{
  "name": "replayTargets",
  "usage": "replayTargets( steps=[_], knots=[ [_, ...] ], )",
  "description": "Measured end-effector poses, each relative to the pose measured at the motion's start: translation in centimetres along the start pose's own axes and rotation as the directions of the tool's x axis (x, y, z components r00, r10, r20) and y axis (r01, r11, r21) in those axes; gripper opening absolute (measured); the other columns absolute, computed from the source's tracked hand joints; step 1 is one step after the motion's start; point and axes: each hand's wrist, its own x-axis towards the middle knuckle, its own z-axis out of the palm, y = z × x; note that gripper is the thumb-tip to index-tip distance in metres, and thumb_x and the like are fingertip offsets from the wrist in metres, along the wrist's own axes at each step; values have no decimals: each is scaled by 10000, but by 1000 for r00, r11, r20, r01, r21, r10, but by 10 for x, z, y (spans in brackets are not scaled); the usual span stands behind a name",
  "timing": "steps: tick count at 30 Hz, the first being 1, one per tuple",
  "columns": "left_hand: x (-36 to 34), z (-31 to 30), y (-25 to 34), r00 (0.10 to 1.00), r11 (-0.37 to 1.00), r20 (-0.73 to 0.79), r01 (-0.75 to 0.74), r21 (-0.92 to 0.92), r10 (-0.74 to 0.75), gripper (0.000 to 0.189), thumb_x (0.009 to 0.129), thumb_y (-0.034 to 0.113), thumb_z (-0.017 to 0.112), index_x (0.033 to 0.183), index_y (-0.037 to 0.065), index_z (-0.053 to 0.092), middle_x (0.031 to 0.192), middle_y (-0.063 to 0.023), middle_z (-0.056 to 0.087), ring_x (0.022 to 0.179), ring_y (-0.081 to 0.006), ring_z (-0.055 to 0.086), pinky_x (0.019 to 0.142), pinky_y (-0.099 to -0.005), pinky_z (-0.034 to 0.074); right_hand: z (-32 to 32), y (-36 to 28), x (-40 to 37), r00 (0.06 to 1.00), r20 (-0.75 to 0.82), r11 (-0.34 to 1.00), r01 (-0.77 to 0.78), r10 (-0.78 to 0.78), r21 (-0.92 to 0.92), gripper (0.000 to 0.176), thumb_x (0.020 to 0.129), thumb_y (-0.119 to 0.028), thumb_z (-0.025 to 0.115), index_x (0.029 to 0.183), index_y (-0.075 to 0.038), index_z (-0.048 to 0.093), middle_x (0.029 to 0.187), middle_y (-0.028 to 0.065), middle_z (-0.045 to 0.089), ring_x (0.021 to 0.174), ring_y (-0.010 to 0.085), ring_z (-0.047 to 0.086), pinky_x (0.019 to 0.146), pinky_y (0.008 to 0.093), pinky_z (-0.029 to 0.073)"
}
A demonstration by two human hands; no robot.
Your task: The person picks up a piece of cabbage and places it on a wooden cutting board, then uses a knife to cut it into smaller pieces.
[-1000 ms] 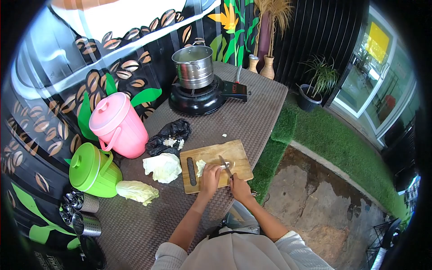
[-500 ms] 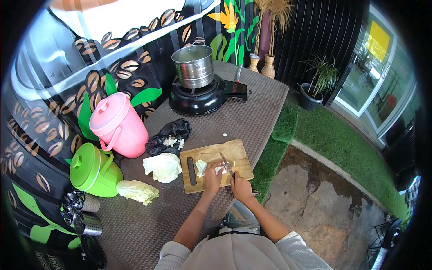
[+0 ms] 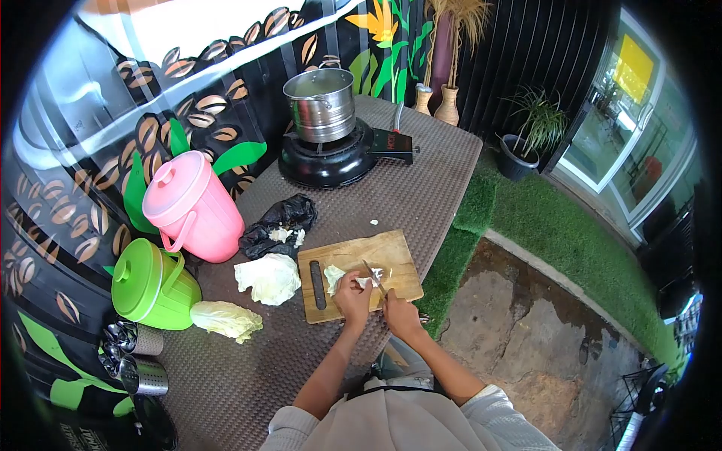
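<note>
A wooden cutting board (image 3: 397, 248) lies near the table's edge, with pale leaf pieces (image 3: 333, 276) on it. My left hand (image 3: 353, 298) presses its bent fingers on the leaf. My right hand (image 3: 401, 313) is wrapped round the handle of a knife (image 3: 371, 273), whose blade rests by the leaf, next to my left fingertips. Small cut bits lie beside the blade. Left of the board are a large white cabbage piece (image 3: 269, 279) and a long pale cabbage (image 3: 227, 320). Behind them is a black plastic bag (image 3: 289, 216) with scraps on it.
A steel pot (image 3: 322, 109) stands on a black stove (image 3: 325, 165) at the back of the table (image 3: 248, 376). Pink (image 3: 197, 210) and green (image 3: 154, 289) lidded containers stand at the left, near metal utensil holders (image 3: 144, 374). Beyond the right edge is green turf (image 3: 556, 222).
The view has shifted slightly, so the table items sit a little further left and higher. Both hands remain at the leaf and knife, with my left fingers slightly changed in pose.
</note>
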Motion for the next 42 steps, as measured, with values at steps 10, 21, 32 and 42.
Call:
replayTargets(
  steps=[10,21,32,42],
  knots=[
    [7,-5,-13,995,995,97,-18,97,9,191,669,113,767,827,49,680,689,-67,528,569,-184,506,532,-314,411,-3,-1,5,996,89,998,36,-31,-53,217,912,-186,460,927,23,403,671,255,601,674,442,618,597,504,504],
    [9,-9,-8,992,997,122,-44,66,36,162,667,82,755,802,34,678,682,-75,539,579,-192,514,541,-313,416,-6,1,16,990,136,998,-38,43,-44,234,903,-204,453,948,25,436,750,285,607,715,448,614,640,528,488],
    [10,-7,-13,994,999,108,-36,25,33,146,661,78,757,762,31,662,684,-94,555,591,-214,535,550,-323,432,-3,-18,-3,996,70,988,-35,46,-151,207,894,-178,468,938,24,445,712,251,617,689,408,637,590,490,513],
    [11,-9,-8,990,997,133,-58,58,49,143,668,78,752,767,24,663,692,-94,560,578,-209,526,539,-322,421,18,-7,2,999,-29,964,16,-24,-266,174,852,-147,519,932,-18,432,600,178,609,590,373,643,502,456,520]
  ],
)
